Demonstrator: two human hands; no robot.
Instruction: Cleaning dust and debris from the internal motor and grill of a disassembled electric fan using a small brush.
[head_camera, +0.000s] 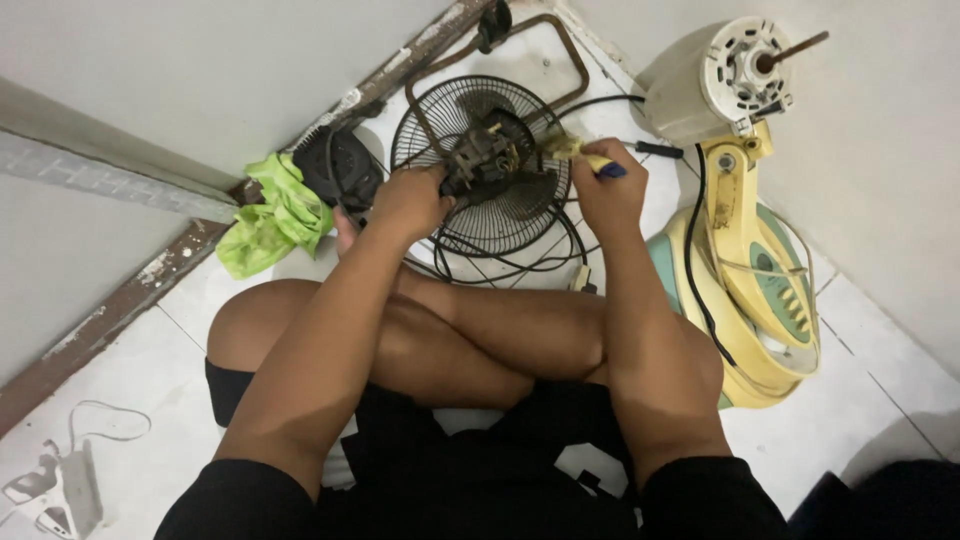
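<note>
The left hand (408, 200) has its fingers wrapped around the side of a small, grimy fan motor (484, 158), which sits at the hub of a dark wire fan guard (480, 170) lying on the tiled floor (880, 380) just beyond the crossed legs. The right hand (610, 195) is closed on a screwdriver (585, 160) with a yellow and blue handle, its tip reaching from the fingers toward the motor.

The tip could slip off a rusted screw and jab the left fingers, which lie right beside it. The guard rests only on its wires and rusty bracket (520, 50), so a hard push may rock it. Black cables (510, 255) loop under both wrists and could snag.

The screw itself and the tool's tip are lost against the motor's clutter. The left fingertips are hidden behind the motor. A cream pedestal fan body (750, 250) stands beyond the right fingers, a green cloth (275, 215) beyond the left.
</note>
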